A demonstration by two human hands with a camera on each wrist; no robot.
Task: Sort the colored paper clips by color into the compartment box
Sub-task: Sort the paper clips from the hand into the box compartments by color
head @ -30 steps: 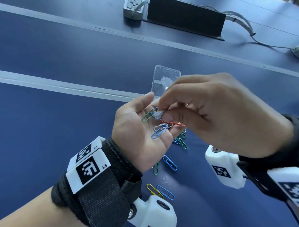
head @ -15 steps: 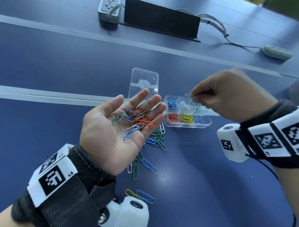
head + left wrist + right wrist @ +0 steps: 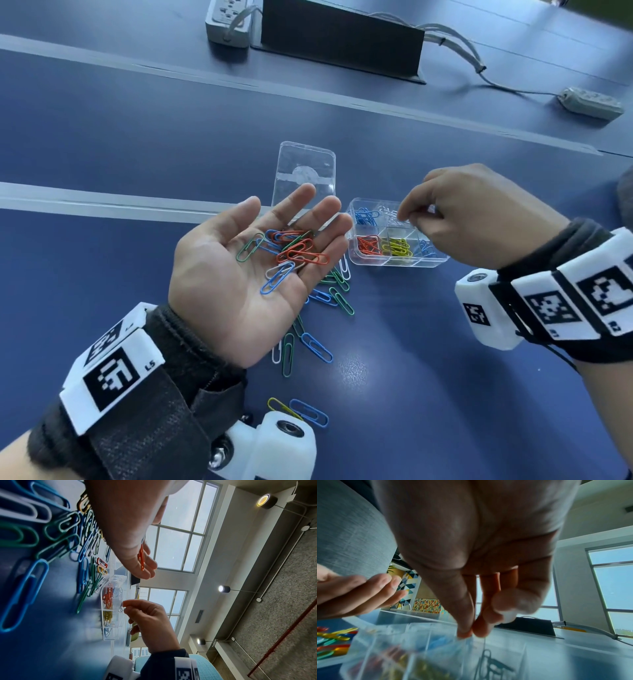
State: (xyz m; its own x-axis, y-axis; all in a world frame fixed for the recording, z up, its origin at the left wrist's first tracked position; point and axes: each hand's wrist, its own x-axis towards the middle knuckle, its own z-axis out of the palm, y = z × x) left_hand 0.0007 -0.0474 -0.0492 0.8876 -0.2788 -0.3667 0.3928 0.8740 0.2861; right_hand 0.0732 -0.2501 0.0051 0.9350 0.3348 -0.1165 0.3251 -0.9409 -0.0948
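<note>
Nearest to you, a yellow clip (image 3: 279, 405) and a blue clip (image 3: 309, 412) lie side by side on the table (image 3: 428, 394), just past your left wrist. A little further out, more loose clips (image 3: 310, 346) in green, blue and white are scattered on the table under and beside your left hand (image 3: 246, 270).

That hand is palm up with the fingers straight and relaxed, carrying a small heap of unsorted clips (image 3: 291, 255): red, blue, green and a white one (it serves as your tray).

Beyond its fingertips stands the compartment box (image 3: 397, 262), clear plastic, with red, yellow and blue clips already apart in their own sections. Your right hand (image 3: 469, 219) hangs over the far row, thumb and forefinger pinched on a pale clip (image 3: 121, 608). In the left wrist view it dangles just at the box's rim. The far middle section under it seems to hold white clips.

So the step in hand looks like the drop of this one clip. Next you need only part the thumb and finger once the clip is squarely over that section, then go back to the left palm for another. The box's lid (image 3: 306, 171) lies flat further out, and past it are a black stand (image 3: 339, 41) and power strips.
</note>
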